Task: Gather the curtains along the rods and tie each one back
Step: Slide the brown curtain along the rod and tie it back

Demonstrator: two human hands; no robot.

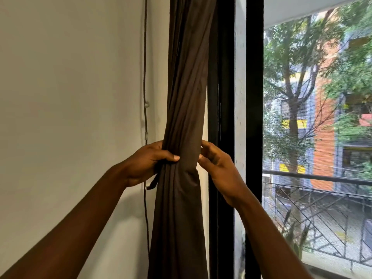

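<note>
Pale wall (70, 97), plain, taking up the left part of the view. Thin dark cord (145, 77), running down the wall just left of the curtain, held to the wall by small white clips (146, 135). Left forearm, bare, rising from the lower left corner. Left hand (147, 164), at the left side of the bundle: fingers curled round behind the fabric, thumb laid across the front, gripping the gathered cloth. Narrow dark strap (153, 183), one short end hanging out below the left hand, beside the curtain's left edge; how it is held inside the hand is hidden. Curtain (185, 97), dark brown, hanging between the wall and the window frame, drawn together into one long bundle of vertical folds, narrowest where the two hands squeeze it and spreading wider above and below. Right hand (217, 166), at the bundle's right edge, level with the left hand: fingers bent and closed in on the fabric, gripping that edge; whether any strap lies between them cannot be told. Right forearm, bare, rising from the lower right. Window frame (254, 117), black uprights, with a pale strip (240, 117) between two of them. Beyond the glass: green trees (298, 81), an orange and grey building (324, 125), and a dark metal balcony railing (322, 177).
</note>
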